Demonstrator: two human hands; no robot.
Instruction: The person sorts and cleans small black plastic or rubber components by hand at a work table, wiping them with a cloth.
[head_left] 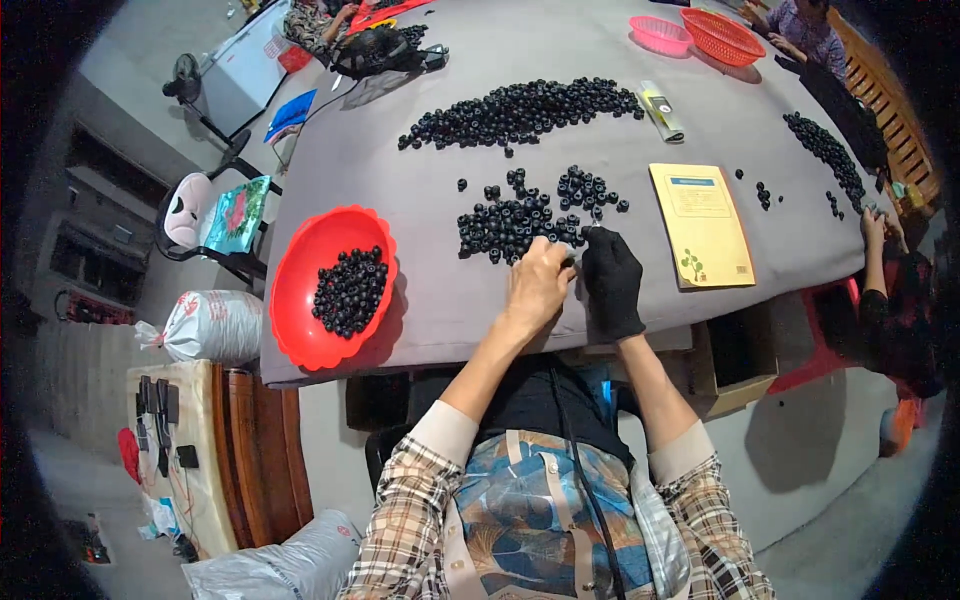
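My left hand (pixel 540 281), bare, has its fingers curled at the near edge of a loose heap of small, round, black, bead-like pieces (pixel 505 228). Something pale shows at its fingertips, too small to name. Close beside it on the right is my right hand (pixel 611 282) in a black glove, its fingers drawn together next to the same heap. What either hand pinches is hidden. More of these pieces fill part of a red scalloped bowl (pixel 283 300) at the table's left edge. A longer heap of the black pieces (pixel 520 115) lies farther back.
A yellow booklet (pixel 703 225) lies on the grey tablecloth (pixel 450 345) to the right, with a yellow-green packet (pixel 661 110) beyond it. Pink (pixel 660 36) and red (pixel 722 38) baskets stand at the back. Another person's hands (pixel 877 232) work by black pieces at the right edge.
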